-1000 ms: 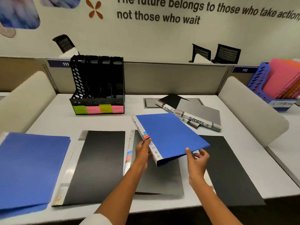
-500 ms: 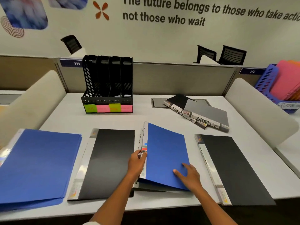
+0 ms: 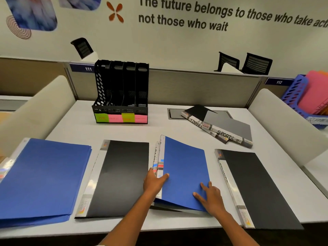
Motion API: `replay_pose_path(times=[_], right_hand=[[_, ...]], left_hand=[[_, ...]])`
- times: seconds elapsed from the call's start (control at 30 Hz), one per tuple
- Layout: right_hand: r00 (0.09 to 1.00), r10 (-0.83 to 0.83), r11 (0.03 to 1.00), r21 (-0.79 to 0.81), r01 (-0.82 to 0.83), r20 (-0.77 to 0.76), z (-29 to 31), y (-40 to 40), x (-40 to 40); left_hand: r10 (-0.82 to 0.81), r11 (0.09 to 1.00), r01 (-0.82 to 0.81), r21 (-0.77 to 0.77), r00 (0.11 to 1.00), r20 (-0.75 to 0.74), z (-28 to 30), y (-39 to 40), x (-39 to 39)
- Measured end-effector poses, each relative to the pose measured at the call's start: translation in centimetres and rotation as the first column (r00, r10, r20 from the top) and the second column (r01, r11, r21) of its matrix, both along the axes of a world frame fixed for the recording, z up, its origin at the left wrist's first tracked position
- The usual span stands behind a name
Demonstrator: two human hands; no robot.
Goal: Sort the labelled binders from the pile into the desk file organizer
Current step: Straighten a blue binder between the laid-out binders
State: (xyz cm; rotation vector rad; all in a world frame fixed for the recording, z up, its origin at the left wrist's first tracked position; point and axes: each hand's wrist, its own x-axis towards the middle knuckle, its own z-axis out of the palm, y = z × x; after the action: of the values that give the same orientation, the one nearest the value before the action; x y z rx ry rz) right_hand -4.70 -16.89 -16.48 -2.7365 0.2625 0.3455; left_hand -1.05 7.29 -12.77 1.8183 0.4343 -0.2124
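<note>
Single head-worn view, forward and down over the near desk [image 3: 159, 132].

Bright, even light; edges bowed, perhaps slightly soft

An open-plan office: numbered desk partitions [image 3: 195, 86], mesh chairs [image 3: 257, 63] behind, and a motivational wall slogan [image 3: 213, 15].
</note>
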Motion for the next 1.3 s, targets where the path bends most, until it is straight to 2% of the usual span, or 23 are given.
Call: replay_pose_path(times=[0.13,0.3,0.43,0.5,0.8,0.93,1.07,1.3], right_hand=[[1.000,-0.016,0.995,0.099,0.018,-0.019,0.4,-0.5,0.7],[1.000,-0.023,0.996,0.090,0.025,-0.016,0.4,-1.1,1.4],[0.998,-0.060,0.991,0.119,0.058,0.014,0.2,-0.9,1.5],[0.998,-0.061,0.991,0.121,0.057,0.030,0.0,-0.7,1.4],[1.000,-0.030,0.997,0.075,0.029,0.009,-0.1,-1.0,1.8],[0.999,-0.030,0.996,0.080,0.028,0.018,-0.2,-1.1,1.9],[0.999,-0.031,0.994,0.105,0.028,0.024,-0.1,-1.3,2.1],[0.998,-0.068,0.963,0.262,0.068,-0.012,0.4,-2.5,2.7]], left_hand=[[-0.005,0.987,0.001,0.162,1.000,0.026,1.6,-2.0,0.2],[-0.054,0.973,0.041,0.226,0.997,0.050,3.5,-4.5,0.6],[-0.089,0.975,0.097,0.198,0.995,-0.051,2.9,-3.1,1.1],[-0.078,0.964,0.104,0.243,0.990,-0.116,2.1,-2.3,0.8],[0.059,0.992,-0.038,0.124,0.983,-0.174,1.7,-2.3,0.1],[0.080,0.990,-0.060,0.131,0.985,-0.153,3.1,-3.1,0.2],[0.028,0.987,-0.013,0.159,0.996,-0.090,5.1,-4.3,0.5],[-0.103,0.954,0.092,0.286,0.994,0.021,7.6,-6.8,0.0]])
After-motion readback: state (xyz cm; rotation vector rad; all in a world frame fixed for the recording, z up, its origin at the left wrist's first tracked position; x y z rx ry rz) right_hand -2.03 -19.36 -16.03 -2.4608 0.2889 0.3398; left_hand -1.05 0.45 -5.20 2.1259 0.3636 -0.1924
